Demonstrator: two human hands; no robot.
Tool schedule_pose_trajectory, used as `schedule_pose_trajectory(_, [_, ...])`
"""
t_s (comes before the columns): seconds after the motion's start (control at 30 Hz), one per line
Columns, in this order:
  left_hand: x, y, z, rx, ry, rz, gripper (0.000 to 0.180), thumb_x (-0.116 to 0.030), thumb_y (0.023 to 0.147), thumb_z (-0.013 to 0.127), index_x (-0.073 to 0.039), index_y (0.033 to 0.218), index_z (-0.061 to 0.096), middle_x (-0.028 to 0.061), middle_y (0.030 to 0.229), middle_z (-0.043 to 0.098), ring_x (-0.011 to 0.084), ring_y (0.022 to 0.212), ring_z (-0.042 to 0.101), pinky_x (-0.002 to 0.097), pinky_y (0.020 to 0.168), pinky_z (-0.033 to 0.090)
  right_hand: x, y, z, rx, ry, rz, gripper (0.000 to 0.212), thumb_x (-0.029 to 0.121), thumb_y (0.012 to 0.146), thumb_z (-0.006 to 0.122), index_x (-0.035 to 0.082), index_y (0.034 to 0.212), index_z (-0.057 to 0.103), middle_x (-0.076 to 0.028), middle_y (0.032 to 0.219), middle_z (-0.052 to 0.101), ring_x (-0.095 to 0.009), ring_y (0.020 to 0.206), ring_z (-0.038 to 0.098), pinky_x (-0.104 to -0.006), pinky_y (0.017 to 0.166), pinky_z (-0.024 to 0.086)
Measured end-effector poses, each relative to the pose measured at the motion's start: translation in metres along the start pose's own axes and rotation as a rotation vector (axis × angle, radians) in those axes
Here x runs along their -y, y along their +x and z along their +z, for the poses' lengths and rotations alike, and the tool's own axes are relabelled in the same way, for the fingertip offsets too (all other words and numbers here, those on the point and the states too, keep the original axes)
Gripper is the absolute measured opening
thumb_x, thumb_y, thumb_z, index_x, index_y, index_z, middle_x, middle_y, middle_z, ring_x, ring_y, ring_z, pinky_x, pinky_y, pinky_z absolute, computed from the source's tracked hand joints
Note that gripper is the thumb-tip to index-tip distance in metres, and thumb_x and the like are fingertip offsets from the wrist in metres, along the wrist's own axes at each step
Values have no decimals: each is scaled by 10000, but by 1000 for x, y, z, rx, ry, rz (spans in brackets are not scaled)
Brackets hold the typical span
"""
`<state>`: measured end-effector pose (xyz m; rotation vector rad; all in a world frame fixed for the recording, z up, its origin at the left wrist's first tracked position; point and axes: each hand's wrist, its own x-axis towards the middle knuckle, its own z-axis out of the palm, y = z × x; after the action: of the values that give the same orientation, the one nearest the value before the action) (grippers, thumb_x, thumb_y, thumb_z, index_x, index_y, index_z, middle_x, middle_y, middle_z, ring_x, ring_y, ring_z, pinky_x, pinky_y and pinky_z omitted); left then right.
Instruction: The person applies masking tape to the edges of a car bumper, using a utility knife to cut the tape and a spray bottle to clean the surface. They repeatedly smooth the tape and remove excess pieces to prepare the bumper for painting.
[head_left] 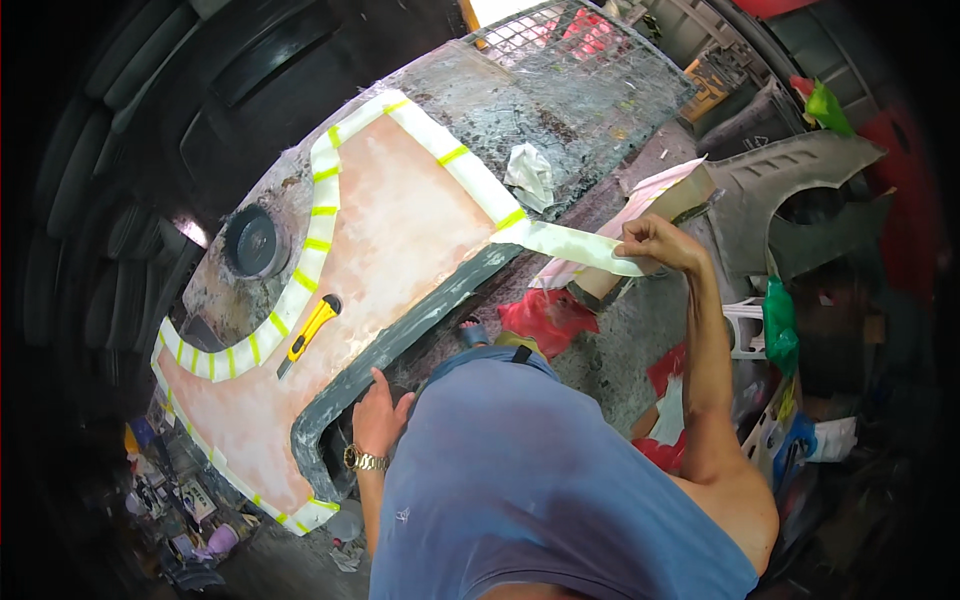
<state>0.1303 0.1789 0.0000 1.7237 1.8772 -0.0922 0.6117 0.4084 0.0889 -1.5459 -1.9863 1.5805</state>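
A pinkish fender-shaped panel [400, 230] lies on the bench, its edges lined with white strips [479, 190] fixed by short yellow-green tape pieces. My right hand [662, 243] is closed in a pinch on the free end of a pale strip [570, 243]. That strip stretches from the panel's right corner to my fingers. My left hand [379, 418] is open, thumb and fingers apart, beside the panel's dark grey near flange [400, 325]; whether it touches the flange I cannot tell. A yellow utility knife [312, 333] rests on the panel, left of its middle.
Crumpled white paper [530, 176] sits on the stained bench top [480, 95]. A grey round container [254, 243] stands left of the panel. On the right are a box-like block [690, 195], a grey car fender [800, 165] and red plastic [548, 318]. Clutter [195, 510] covers the floor at lower left.
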Motion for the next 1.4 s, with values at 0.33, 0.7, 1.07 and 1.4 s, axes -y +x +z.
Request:
schedule_pose_trajectory(0.33, [-3, 6, -8, 60, 37, -32, 857, -479, 932, 608, 173, 1416, 332, 277, 1062, 666, 397, 933, 670, 486, 752, 528, -2, -101, -35, -377, 97, 48, 252, 172, 907, 702, 74, 709, 581, 59, 691, 533, -17, 671, 465, -216, 603, 352])
schedule_pose_trajectory(0.7, [-93, 10, -60, -219, -244, 283, 515, -271, 863, 735, 3, 1277, 597, 204, 1161, 645, 364, 1055, 613, 433, 870, 482, 18, -42, 84, -439, 178, -273, 145, 122, 902, 694, 7, 832, 640, 11, 793, 566, -94, 783, 533, -269, 700, 415])
schedule_pose_trajectory(1.07, [-127, -36, -16, -438, -238, 519, 499, -150, 820, 759, -12, 1268, 588, 160, 1183, 629, 346, 1083, 591, 436, 900, 459, 67, -34, 253, -345, 17, -849, 172, 239, 843, 727, 95, 809, 639, -52, 859, 552, -238, 884, 567, -384, 821, 418])
schedule_pose_trajectory(1.4, [-52, -149, 66, -809, -559, 149, 123, 15, 859, 700, -9, 977, 676, 120, 922, 668, 270, 817, 644, 360, 731, 511, -13, -81, 322, -258, 264, -347, 263, 153, 931, 671, 19, 1156, 660, -93, 1103, 652, -172, 939, 638, -311, 821, 520])
